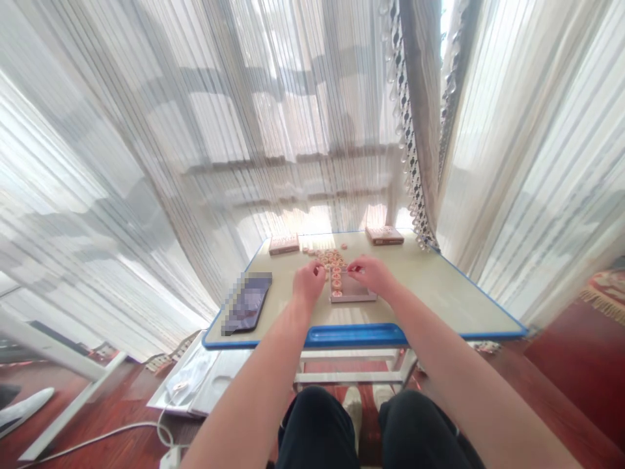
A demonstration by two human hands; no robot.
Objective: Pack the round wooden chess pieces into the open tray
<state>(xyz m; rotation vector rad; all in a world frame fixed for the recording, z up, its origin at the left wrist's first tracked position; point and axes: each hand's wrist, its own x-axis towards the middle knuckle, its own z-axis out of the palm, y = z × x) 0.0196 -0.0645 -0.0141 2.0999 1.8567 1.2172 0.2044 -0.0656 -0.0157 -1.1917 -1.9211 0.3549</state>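
Observation:
A small beige table [439, 293] with a blue rim stands before me. A pile of round wooden game pieces [330, 257] lies at its middle. Just nearer sits a shallow grey tray [352, 296] with a column of pieces [336, 283] along its left side. My left hand [308, 282] is curled at the tray's left edge, its fingers pinched on a wooden piece. My right hand [374, 273] hovers over the tray's far right corner, its fingers pinched on a small piece with a red mark.
Two flat wooden boxes lie at the table's far edge, one left [284, 244] and one right [385, 235]. A dark phone [248, 303] rests near the left corner. Sheer curtains [195, 130] surround the table. A white cable [97, 436] runs across the floor.

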